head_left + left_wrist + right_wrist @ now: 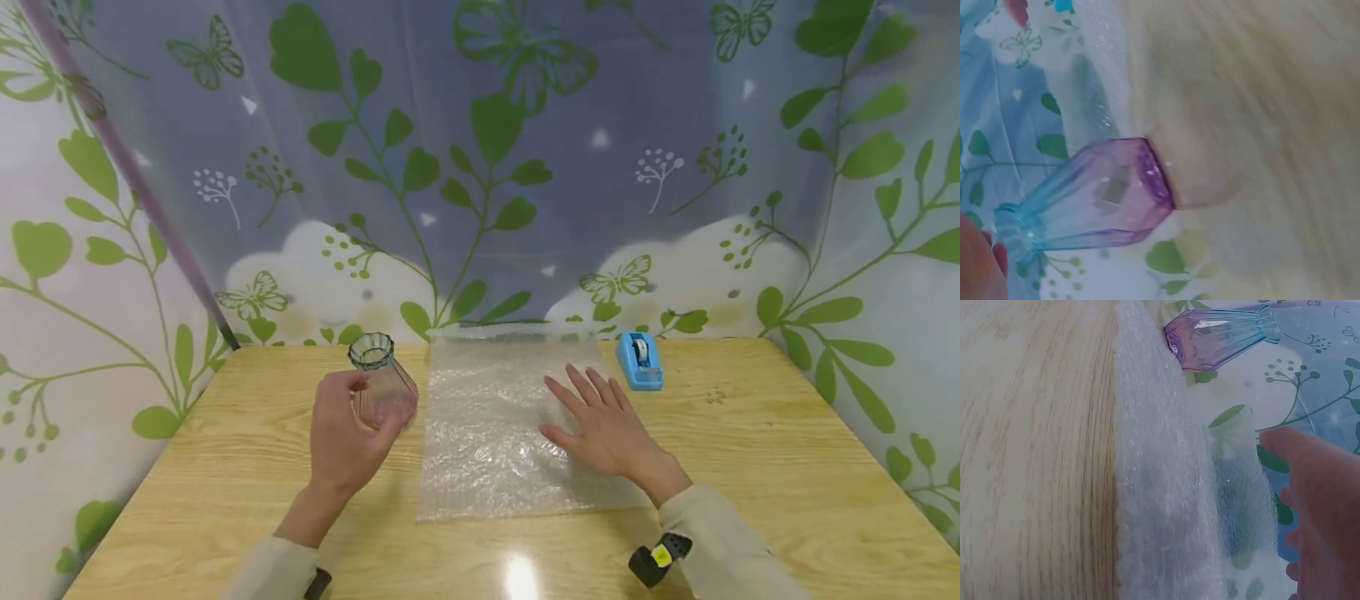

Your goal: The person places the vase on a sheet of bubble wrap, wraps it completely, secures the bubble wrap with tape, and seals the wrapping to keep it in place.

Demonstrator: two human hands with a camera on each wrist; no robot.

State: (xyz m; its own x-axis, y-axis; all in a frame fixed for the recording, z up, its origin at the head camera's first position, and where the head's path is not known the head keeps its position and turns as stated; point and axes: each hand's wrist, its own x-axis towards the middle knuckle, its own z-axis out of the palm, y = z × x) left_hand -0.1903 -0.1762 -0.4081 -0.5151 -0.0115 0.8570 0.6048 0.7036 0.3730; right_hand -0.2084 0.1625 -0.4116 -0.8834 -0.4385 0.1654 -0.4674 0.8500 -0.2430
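A faceted glass vase, bluish at its fluted mouth and purple at the base, stands upright on the table at the left. In the head view, my left hand overlaps its near side, thumb and index finger bent in a C. The right wrist view shows the vase with no fingers around it. In the left wrist view, my fingertips are near the neck of the vase. My right hand hovers over the right part of a clear bubble wrap sheet, fingers spread, holding nothing.
A light blue tape dispenser with a roll sits at the back right, beyond the right fingertips. The wooden table ends at a leaf-patterned curtain behind and on both sides. The bubble wrap's far edge reaches the curtain.
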